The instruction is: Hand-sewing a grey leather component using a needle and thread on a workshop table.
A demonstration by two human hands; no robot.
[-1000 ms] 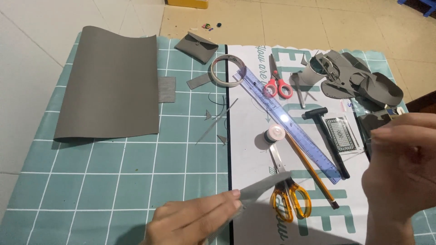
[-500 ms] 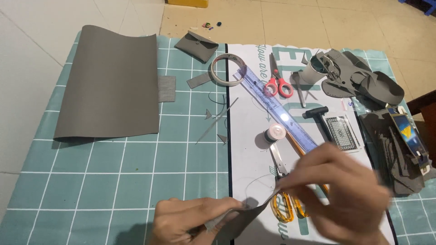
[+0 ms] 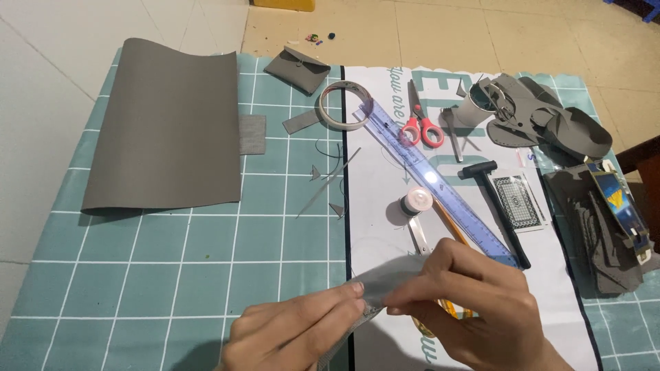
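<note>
— Hands, where were they?
— Low in the frame: the left hand [image 3: 295, 330] and right hand [image 3: 474, 309] both pinched a small grey leather piece [image 3: 388, 278] between closed fingers.
— And around them?
— A blue ruler [image 3: 426, 178] and hammer [image 3: 498, 206] lay just above; a grey leather sheet [image 3: 168, 124] filled the upper left.

Right hand [image 3: 474, 309] now beside left hand [image 3: 295, 333], both pinching the raised grey strip [image 3: 392, 278].
</note>
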